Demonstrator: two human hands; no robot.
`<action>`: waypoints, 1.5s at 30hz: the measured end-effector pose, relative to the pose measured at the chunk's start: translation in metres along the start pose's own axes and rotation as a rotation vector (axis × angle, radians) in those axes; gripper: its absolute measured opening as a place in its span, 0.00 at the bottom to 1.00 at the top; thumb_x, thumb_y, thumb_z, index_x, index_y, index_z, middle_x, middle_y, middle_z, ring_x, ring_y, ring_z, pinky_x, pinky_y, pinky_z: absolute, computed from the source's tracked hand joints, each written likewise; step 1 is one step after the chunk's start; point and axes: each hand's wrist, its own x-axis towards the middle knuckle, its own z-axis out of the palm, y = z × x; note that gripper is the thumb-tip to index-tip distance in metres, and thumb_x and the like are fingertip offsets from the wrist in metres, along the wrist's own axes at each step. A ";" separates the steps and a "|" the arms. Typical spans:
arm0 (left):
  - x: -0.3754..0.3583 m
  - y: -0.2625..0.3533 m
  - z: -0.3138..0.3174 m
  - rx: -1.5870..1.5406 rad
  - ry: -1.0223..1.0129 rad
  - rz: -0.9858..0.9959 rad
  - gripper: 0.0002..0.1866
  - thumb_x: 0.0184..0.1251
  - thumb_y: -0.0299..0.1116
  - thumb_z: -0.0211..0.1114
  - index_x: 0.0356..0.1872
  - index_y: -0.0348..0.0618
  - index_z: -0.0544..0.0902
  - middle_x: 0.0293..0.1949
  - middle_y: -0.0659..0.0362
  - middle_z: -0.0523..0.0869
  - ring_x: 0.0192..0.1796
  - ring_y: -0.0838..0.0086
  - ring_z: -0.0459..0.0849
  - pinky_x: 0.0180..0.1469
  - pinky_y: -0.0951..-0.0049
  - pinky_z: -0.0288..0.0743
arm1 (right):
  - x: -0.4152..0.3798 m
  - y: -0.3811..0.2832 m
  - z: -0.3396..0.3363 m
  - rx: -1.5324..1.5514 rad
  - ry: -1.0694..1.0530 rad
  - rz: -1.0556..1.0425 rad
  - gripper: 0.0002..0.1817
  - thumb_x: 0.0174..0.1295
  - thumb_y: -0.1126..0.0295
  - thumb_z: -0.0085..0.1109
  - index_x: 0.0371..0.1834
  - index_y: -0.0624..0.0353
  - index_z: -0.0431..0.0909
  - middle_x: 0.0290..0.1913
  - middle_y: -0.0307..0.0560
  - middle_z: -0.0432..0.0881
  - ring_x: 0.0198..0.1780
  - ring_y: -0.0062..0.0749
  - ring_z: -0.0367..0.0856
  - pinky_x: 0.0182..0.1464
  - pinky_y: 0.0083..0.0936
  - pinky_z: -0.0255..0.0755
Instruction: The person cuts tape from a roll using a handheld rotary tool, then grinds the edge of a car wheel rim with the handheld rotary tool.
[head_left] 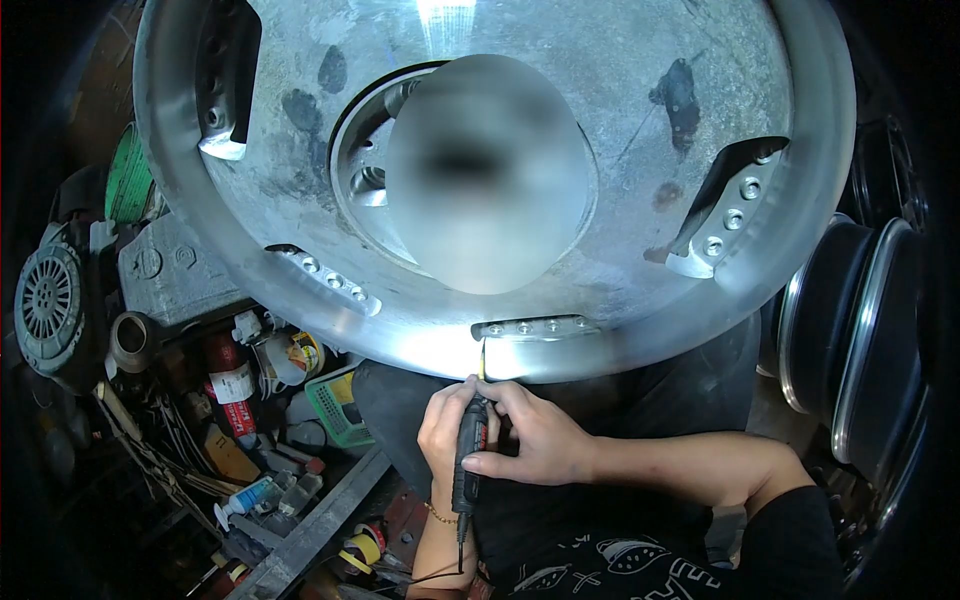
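Note:
A large bare-metal wheel (640, 230) fills the upper view, with slotted openings around its rim and bolt-like round holes inside them. Both my hands are closed around a black corded rotary tool (468, 462), held upright below the wheel's near edge. My left hand (445, 425) wraps it from the left; its lower fingers are partly hidden behind the body. From the right, my right hand (540, 435) grips it, thumb across the body and fingers near the nose. The tool's thin, yellowish bit (482, 360) points up at the left end of the nearest slot (530, 328).
Dark wheels with bright rims (860, 330) stand on the right. To the left are a red spray can (230, 385), a green plastic basket (335, 410), a blue-and-white bottle (248, 498), a round vented machine (58, 305) and a metal bar (310, 525). A blurred oval covers the wheel's hub.

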 end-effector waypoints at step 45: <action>-0.003 -0.004 0.001 0.019 0.030 0.045 0.22 0.47 0.18 0.70 0.48 0.34 0.84 0.41 0.49 0.86 0.41 0.60 0.87 0.43 0.67 0.81 | 0.000 -0.003 -0.004 -0.015 -0.065 0.018 0.52 0.59 0.40 0.65 0.68 0.77 0.56 0.56 0.78 0.71 0.55 0.61 0.79 0.56 0.43 0.75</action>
